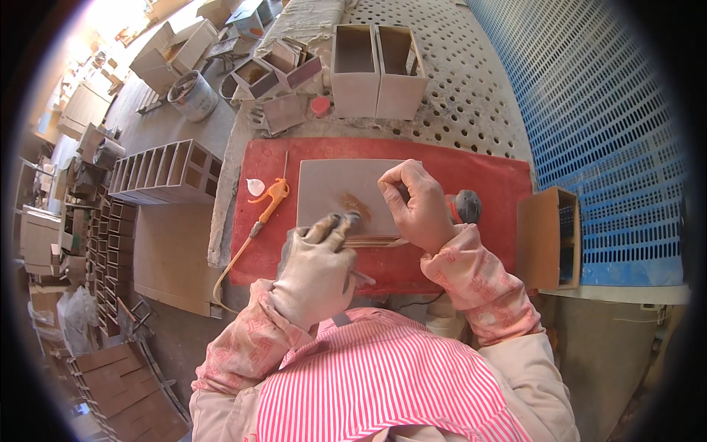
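A grey flat panel (324, 188) lies on the red mat, with a brown powdery patch (355, 209) on its top. My left hand (317, 261), in a pale stained glove, is over the panel's near left corner. Its fingers reach toward the patch, somewhat bent and apart, and I see nothing held in them. Bare, my right hand (420, 202) hovers above the panel's right side. Its thumb and forefinger are pinched together; whatever is between them is too small to make out. Beside the right wrist sits a dark, round-topped tool (467, 207) with a red part, partly hidden.
An orange air blow gun (274, 199) with a hose lies left on the red mat (501, 177), near a white scrap (255, 187). Two open boxes (356, 81) stand on the perforated bench. A brown box (541, 236) is at right, beside blue slatted panels (604, 132).
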Demonstrator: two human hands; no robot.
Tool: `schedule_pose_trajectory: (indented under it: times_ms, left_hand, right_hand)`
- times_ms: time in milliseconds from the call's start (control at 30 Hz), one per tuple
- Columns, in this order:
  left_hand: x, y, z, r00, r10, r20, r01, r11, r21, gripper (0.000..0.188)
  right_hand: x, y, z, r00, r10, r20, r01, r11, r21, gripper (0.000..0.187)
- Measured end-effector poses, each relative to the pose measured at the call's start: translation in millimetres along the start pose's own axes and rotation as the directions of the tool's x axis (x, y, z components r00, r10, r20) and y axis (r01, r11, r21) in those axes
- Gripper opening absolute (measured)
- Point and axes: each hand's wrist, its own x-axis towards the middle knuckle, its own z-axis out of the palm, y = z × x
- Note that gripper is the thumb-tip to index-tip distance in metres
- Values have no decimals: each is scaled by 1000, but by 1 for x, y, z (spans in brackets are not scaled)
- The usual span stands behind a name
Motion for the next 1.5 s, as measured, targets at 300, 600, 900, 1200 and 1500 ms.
schedule_pose_trajectory:
  times_ms: [300,600,900,1200,1500]
  left_hand:
    - [-9,-12,10,982,-168,-86,171,985,27,14]
    - [-51,-28,7,870,-255,-422,132,945,-300,28]
    - [-97,-116,99,674,-467,-573,446,875,-188,47]
    - [-99,-155,188,807,-588,60,581,808,96,66]
    - [-34,-284,166,514,-830,-217,669,546,-504,106]
  right_hand:
    - [4,-4,-2,996,-83,43,86,995,-58,6]
    - [14,-21,2,915,-291,279,373,875,-308,7]
    - [14,-19,6,936,-246,253,311,913,-263,5]
    - [-5,-33,-12,828,-332,453,506,789,-347,8]
    - [4,-33,-11,962,-195,191,255,892,-373,11]
